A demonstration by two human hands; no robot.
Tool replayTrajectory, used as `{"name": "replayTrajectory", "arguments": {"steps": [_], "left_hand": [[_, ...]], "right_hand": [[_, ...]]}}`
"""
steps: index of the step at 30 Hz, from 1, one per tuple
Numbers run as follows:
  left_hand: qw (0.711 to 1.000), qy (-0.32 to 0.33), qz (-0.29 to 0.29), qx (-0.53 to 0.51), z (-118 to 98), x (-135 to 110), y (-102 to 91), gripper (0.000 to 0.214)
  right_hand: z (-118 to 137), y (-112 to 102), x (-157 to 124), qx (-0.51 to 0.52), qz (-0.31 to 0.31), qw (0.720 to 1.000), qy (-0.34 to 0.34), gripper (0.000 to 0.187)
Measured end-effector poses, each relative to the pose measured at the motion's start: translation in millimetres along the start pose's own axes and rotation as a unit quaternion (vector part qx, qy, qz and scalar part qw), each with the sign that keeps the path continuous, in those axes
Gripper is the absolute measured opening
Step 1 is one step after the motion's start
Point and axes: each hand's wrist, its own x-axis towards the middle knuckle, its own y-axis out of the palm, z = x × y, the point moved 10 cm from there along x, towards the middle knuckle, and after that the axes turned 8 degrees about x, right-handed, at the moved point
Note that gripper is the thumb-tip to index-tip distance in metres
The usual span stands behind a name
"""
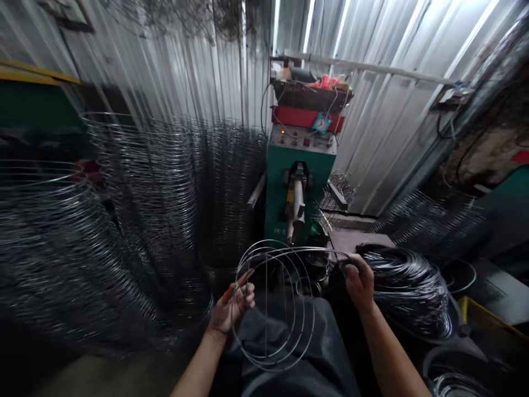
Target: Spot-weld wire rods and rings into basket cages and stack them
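Both my hands hold a wire frame (273, 309) made of several thin steel rings joined by straight wires, over my lap. My left hand (232, 306) has its fingers curled round the left side of the rings. My right hand (359, 281) is closed on the top right end of the frame's arched wire. In front of me stands a green machine (298, 182) with a jaw-like head pointing toward the frame.
Tall stacks of wire rings (149, 220) fill the left and centre. A coil of dark wire (407, 289) lies to the right, with more coils (433, 223) behind. Corrugated metal walls close in the space. A yellow-edged tray (481, 314) sits lower right.
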Motion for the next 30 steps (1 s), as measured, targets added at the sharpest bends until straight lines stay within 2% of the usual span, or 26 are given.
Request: {"name": "replayTrajectory", "arguments": {"steps": [2, 3, 4, 5, 7, 9, 11, 12, 14, 16, 18, 21, 23, 25, 28, 30], "left_hand": [[0.989, -0.004, -0.064, 0.134, -16.2, 0.3, -18.9, 0.078], [0.974, 0.024, -0.106, 0.198, -34.3, -1.9, -24.8, 0.077], [0.954, 0.07, -0.138, 0.257, -57.6, -6.0, -23.1, 0.075], [0.929, 0.127, -0.153, 0.313, -82.4, -11.5, -12.1, 0.073], [0.872, 0.23, -0.106, 0.418, -122.1, -21.9, 36.7, 0.066], [0.806, 0.287, -0.036, 0.517, -143.6, -27.9, 94.7, 0.061], [0.758, 0.327, 0.015, 0.563, -157.1, -27.5, 142.6, 0.055], [0.751, 0.336, 0.023, 0.568, -162.4, -22.8, 158.0, 0.051], [0.767, 0.31, 0.027, 0.561, -164.8, -2.0, 172.1, 0.046], [0.801, 0.222, 0.027, 0.556, -149.9, 30.0, 165.9, 0.046], [0.82, 0.102, 0.025, 0.563, -119.7, 60.6, 144.8, 0.046], [0.806, -0.033, 0.009, 0.591, -71.6, 87.7, 103.3, 0.046], [0.786, -0.071, 0.002, 0.614, -48.7, 96.0, 80.9, 0.046], [0.771, -0.084, -0.001, 0.631, -34.3, 100.7, 65.6, 0.045], [0.752, -0.086, 0.001, 0.654, -24.4, 105.5, 53.8, 0.045], [0.738, -0.076, 0.004, 0.671, -22.7, 109.1, 51.1, 0.045]], "right_hand": [[34.4, 17.0, 4.0, -0.043, 0.032, 0.996, -0.078, 0.019], [50.1, 28.2, 5.6, -0.072, 0.057, 0.989, -0.112, 0.017], [62.1, 39.7, 7.2, -0.097, 0.083, 0.983, -0.13, 0.015], [71.8, 51.1, 8.5, -0.118, 0.109, 0.977, -0.14, 0.014], [87.7, 68.9, 10.3, -0.141, 0.146, 0.967, -0.153, 0.015], [98.4, 75.1, 15.2, -0.146, 0.148, 0.967, -0.15, 0.018], [100.0, 70.9, 26.1, -0.149, 0.122, 0.973, -0.123, 0.021], [95.6, 66.8, 33.6, -0.149, 0.109, 0.978, -0.099, 0.024], [73.2, 60.1, 49.2, -0.142, 0.103, 0.984, -0.033, 0.031], [34.6, 57.4, 60.0, -0.138, 0.124, 0.982, 0.039, 0.038], [-11.7, 55.3, 61.9, -0.175, 0.147, 0.97, 0.089, 0.038], [-79.2, 55.5, 46.3, -0.326, 0.198, 0.917, 0.117, 0.033], [-112.8, 60.1, 29.1, -0.392, 0.241, 0.88, 0.119, 0.032], [-133.8, 65.9, 14.2, -0.405, 0.273, 0.865, 0.121, 0.031], [-149.2, 73.6, 2.1, -0.407, 0.301, 0.854, 0.119, 0.036], [-156.0, 77.5, -1.0, -0.434, 0.32, 0.835, 0.113, 0.04]]}}
